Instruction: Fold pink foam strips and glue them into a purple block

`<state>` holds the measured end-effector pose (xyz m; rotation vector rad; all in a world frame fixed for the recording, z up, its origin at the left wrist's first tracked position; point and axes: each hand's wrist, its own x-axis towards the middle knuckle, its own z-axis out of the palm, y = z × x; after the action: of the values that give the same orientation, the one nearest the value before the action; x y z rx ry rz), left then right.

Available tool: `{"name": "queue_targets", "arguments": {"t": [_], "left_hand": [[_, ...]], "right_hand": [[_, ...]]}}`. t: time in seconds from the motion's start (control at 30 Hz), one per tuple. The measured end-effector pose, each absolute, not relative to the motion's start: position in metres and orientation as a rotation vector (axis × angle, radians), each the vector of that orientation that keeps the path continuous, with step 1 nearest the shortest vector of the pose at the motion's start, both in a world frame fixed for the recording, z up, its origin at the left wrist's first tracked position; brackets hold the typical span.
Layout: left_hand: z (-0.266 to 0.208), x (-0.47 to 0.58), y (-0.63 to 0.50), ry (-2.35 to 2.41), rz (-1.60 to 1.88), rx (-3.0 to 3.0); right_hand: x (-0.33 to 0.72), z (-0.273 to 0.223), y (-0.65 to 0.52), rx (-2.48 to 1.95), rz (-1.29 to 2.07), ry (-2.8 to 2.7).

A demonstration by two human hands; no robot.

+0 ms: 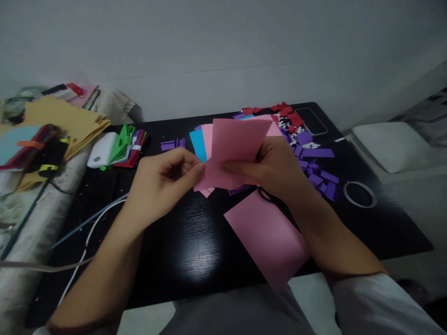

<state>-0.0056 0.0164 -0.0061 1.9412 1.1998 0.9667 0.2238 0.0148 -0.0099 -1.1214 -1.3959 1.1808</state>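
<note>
Far L, a banded bundle [30,144] is running off the frame edge, covering part of some yellow paper [80,114]. Upper L, a green paper bundle [122,146] is sitting by a white item I can't ID. L hand [153,186] is pinching the L edge of a bent pink sheet [239,144] w/ thumb & forefinger. That sheet is standing up mid-frame, blocking most of a blue sheet [198,145]. R hand [275,160] is gripping it, thumb in front, other fingers mostly hidden behind. Below ctr, a loose pink sheet [267,237] is lying angled, partly under the R wrist. Upper R, purple scraps [317,179] are overlapping, some hidden by the R hand.
</note>
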Motion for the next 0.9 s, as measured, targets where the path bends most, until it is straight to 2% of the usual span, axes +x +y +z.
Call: {"name": "queue_targets", "arguments": {"t": [0.17,0.37,0.53,0.7,0.9], "left_hand": [[-0.001,-0.018,0.022,1.206,0.936,1.959],[-0.009,-0.011,0.022,1.192,1.127,1.8],[-0.013,-0.002,0.02,1.092,0.925,1.731],[-0.011,-0.008,0.023,1.223,1.103,1.563],[-0.011,-0.003,0.024,1.099,1.188,1.368]], "right_hand": [[0.231,-0.008,0.02,-1.154,1.153,-1.33],[0.223,-0.012,0.017,-1.155,1.274,-1.341],[0.214,-0.016,0.015,-1.052,1.439,-1.345],[0.223,-0.016,0.02,-1.038,1.435,-1.26],[0.223,-0.016,0.018,-1.025,1.428,-1.248]]}}
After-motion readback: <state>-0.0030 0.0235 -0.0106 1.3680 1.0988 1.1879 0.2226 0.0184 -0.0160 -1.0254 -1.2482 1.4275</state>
